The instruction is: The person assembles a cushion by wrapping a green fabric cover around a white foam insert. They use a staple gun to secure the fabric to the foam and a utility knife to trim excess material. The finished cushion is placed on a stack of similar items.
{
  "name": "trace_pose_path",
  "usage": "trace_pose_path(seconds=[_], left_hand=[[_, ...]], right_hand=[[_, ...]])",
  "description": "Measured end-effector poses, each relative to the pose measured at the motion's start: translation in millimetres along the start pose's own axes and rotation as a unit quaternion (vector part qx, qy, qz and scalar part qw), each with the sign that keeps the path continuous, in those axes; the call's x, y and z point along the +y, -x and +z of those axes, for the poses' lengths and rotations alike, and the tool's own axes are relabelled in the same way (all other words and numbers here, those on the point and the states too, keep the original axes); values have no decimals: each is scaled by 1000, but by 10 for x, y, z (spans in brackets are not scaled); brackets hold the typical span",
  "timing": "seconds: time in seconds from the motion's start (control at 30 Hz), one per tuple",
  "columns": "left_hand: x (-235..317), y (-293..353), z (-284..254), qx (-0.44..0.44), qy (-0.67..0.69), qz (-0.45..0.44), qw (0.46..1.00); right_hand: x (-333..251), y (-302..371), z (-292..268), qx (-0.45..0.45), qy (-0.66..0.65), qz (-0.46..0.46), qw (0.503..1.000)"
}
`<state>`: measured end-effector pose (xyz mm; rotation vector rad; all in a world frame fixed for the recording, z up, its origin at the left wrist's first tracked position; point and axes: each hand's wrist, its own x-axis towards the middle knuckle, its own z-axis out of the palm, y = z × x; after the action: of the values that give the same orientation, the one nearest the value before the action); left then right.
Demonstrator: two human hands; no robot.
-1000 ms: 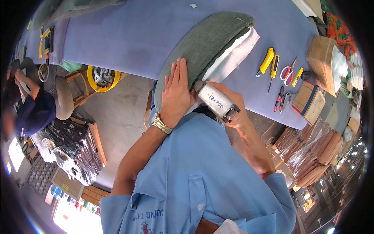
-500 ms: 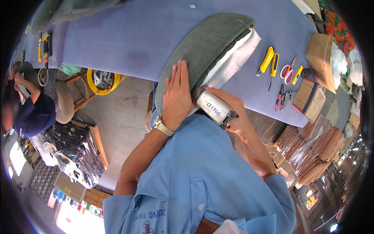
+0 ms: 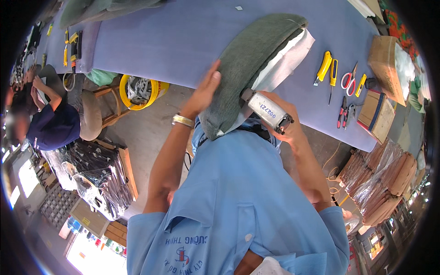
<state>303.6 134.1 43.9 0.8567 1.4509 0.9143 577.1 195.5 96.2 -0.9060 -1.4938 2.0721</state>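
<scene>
A curved cushion (image 3: 250, 55) in dark green-grey fabric lies at a slant over the near table edge, its lower end by my waist. White lining fabric (image 3: 289, 59) shows along its right side. My right hand (image 3: 289, 120) is closed round a silver staple gun (image 3: 266, 110), whose dark nose meets the cushion's right edge near the lower end. Along the cushion's left side is my left hand (image 3: 205, 94), fingers extended and somewhat blurred, holding nothing. Whether its fingertips touch the fabric, I cannot tell.
On the blue-grey table (image 3: 151, 50), a yellow cutter (image 3: 323, 68), a screwdriver (image 3: 333, 73), scissors (image 3: 349, 81) and pliers (image 3: 342, 112) lie to the right. Beyond is a cardboard box (image 3: 385, 59). A yellow bucket (image 3: 137, 93) and a seated co-worker (image 3: 55, 114) are at left.
My left hand has come off the cushion's top to its left side, turning onto its edge. The staple gun stays in my right hand at the cushion's edge. The whole view has shifted slightly.
</scene>
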Motion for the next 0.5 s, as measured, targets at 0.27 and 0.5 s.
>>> trace_pose_path(seconds=[0.27, 0.5], left_hand=[[57, 264, 368, 22, -180, 90, 979], [287, 419, 546, 58, -306, 88, 946]], right_hand=[[-73, -52, -5, 3, 155, -78, 985], [66, 5, -34, 5, 53, -46, 997]])
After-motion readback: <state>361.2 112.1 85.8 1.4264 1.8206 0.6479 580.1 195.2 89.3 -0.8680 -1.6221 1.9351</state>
